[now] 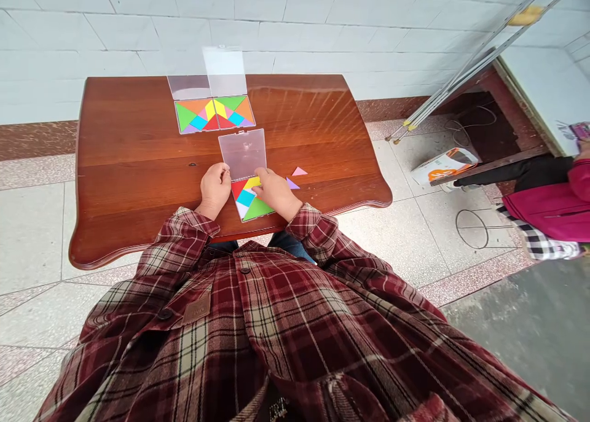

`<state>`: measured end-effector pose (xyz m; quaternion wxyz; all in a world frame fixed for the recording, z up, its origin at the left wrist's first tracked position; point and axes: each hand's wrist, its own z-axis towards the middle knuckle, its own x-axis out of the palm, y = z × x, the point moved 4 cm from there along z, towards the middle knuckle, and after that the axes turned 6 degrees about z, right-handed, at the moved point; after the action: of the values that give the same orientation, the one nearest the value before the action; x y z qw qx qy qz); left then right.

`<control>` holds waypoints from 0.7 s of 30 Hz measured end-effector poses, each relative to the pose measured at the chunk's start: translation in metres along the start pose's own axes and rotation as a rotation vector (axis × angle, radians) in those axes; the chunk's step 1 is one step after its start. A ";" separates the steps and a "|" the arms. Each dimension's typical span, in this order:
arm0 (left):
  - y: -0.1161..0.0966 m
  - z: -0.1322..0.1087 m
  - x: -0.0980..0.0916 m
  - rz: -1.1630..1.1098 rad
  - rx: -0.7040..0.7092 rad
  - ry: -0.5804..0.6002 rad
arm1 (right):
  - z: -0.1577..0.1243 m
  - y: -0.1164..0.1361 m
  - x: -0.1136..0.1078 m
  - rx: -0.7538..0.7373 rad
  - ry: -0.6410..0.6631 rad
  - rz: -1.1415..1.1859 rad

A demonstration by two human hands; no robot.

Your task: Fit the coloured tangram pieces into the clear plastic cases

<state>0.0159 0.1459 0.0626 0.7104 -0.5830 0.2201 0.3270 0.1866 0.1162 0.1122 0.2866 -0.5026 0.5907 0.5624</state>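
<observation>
In front of me an open tangram case (pixel 243 218) lies on the brown wooden table, its clear lid (pixel 243 155) tilted back. Inside show a red piece (pixel 238 188), a blue square (pixel 246 198), a yellow piece (pixel 251 182) and a large green triangle (pixel 258 209). My right hand (pixel 278 193) covers the case's right side, thumb and fingers on the yellow piece. Beside the lid's left edge, my left hand (pixel 214 187) is closed, fingertips pinched together; what they hold, if anything, is too small to tell. A pink triangle (pixel 299 171) and a purple triangle (pixel 292 183) lie loose to the right.
Two filled tangram cases (pixel 193 131) with raised lids stand side by side near the back of the table (pixel 129 182). A tiled wall (pixel 299 35) runs behind. Crutches (pixel 456 81) lean on the right, near a white carton (pixel 442 166) and a person in a magenta garment (pixel 548 191).
</observation>
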 end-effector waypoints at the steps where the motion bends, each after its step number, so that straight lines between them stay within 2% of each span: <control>1: 0.000 0.000 0.000 0.005 -0.004 0.003 | 0.002 -0.002 0.001 0.002 -0.002 0.000; 8: -0.001 0.000 -0.001 0.016 -0.007 0.015 | 0.010 -0.005 0.007 -0.008 -0.004 0.010; 21: 0.001 0.000 0.001 -0.004 -0.010 0.005 | 0.009 -0.011 0.004 0.016 -0.016 0.030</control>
<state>0.0155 0.1465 0.0615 0.7074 -0.5880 0.2192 0.3252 0.1937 0.1255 0.1029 0.2871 -0.4869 0.6003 0.5658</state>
